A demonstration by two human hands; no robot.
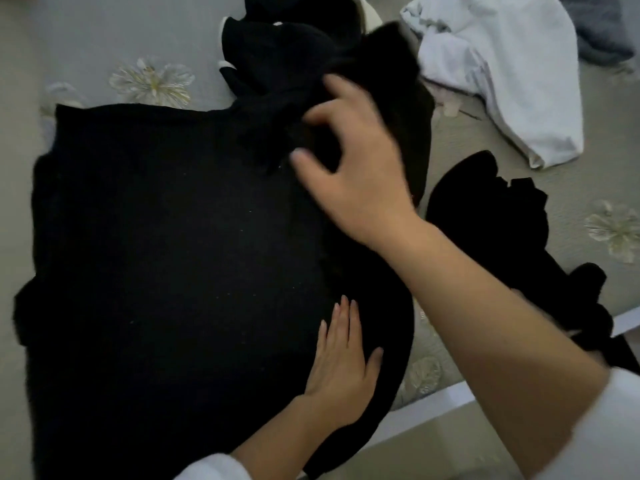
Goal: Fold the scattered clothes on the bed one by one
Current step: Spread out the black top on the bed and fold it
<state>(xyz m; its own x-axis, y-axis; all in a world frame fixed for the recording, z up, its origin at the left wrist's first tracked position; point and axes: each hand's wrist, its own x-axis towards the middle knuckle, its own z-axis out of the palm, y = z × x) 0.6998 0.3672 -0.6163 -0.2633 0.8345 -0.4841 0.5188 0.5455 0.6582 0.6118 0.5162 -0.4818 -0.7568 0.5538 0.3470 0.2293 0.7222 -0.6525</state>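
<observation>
Head view looks down on a large black knitted garment [166, 254] spread flat over the near left part of the bed, its far right corner bunched into a thick twist.

The left hand [341, 362] lies palm down on the near right edge of this garment. Its fingers [346, 317] are straight and close together, pointing far, the thumb spread out to the right; they rest on the cloth and hold nothing. The left forearm comes up from the near edge out of a white sleeve [214, 469].

The right hand [360, 168] reaches across to the bunched corner, its bare forearm running diagonally from the near right. Its fingers [332, 84] are bent and spread wide over the twist, the thumb pointing left. The hand is blurred, and I cannot tell whether they grip the cloth or only touch it.

The bed sheet [104, 36] is pale grey with a print of large pale flowers. Far of the twist lies a crumpled black garment with white trim [277, 39]. A crumpled white cloth [519, 91] sits at the far right, with a grey-blue cloth [595, 26] behind it. A smaller black ruffled garment [491, 216] lies to the right, partly under the right forearm. A white bed rail [433, 403] borders the near right side, and beige floor [433, 455] shows beyond it.
</observation>
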